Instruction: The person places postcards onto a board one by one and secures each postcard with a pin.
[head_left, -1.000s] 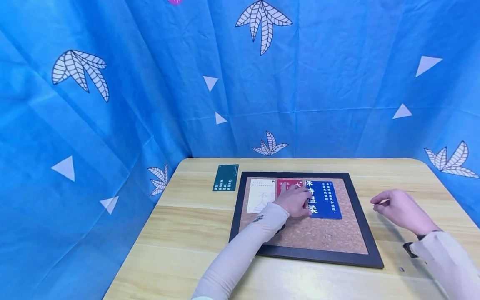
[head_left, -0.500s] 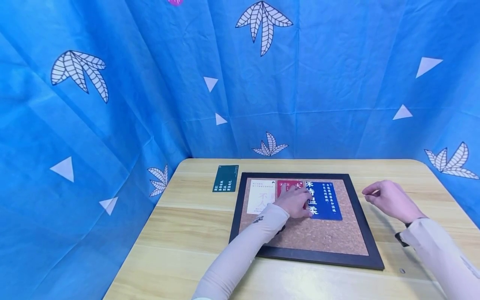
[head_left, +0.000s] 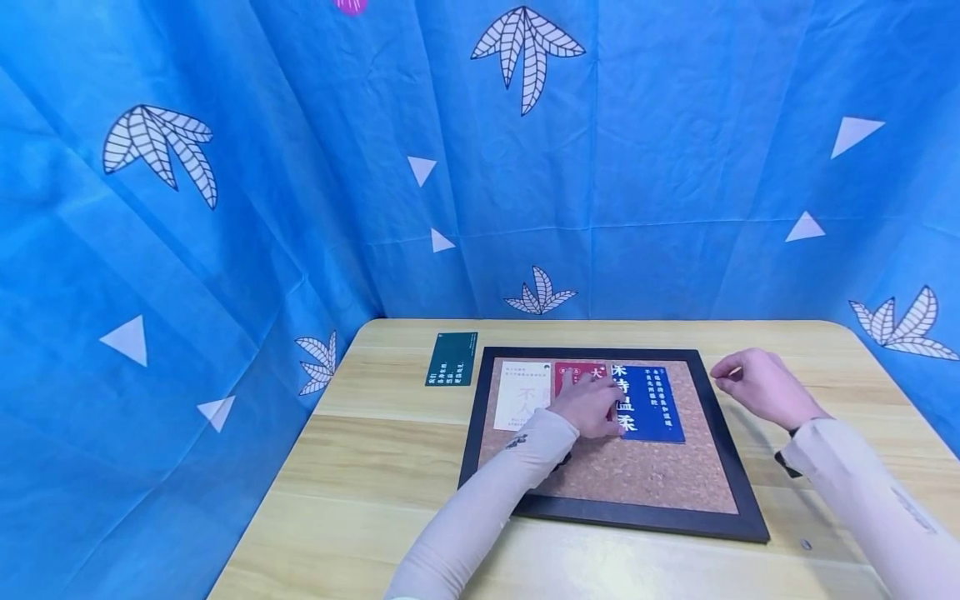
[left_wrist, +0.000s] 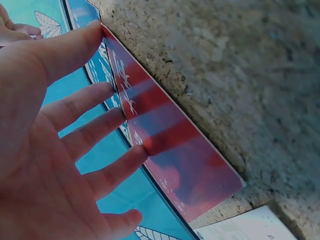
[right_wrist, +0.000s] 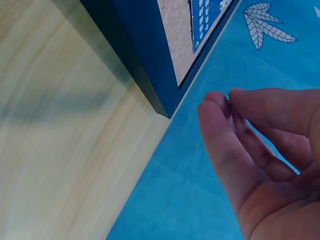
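Note:
My left hand [head_left: 587, 408] rests on a red card [left_wrist: 175, 145], thumb and fingertips along its edge where it meets a blue card [head_left: 654, 408] with white characters. Both cards lie on the cork board [head_left: 637, 475] with a black frame, beside a white card [head_left: 517, 392] partly behind my left sleeve. My right hand [head_left: 767, 389] is raised near the board's right edge, thumb and fingertips together. Between them, in the right wrist view, a thin dark tip of a pin [right_wrist: 229, 95] shows; the rest of it is hidden.
A dark green card [head_left: 452, 359] lies on the wooden table [head_left: 360, 458], left of the board. One tiny grey object [head_left: 806, 544] is on the table by the board's lower right corner. A blue patterned curtain [head_left: 660, 167] surrounds the table's back and sides.
My right hand has moved left and a little farther from me, closer to the board's right edge, with fingertips still together. My left hand stays in place on the cards.

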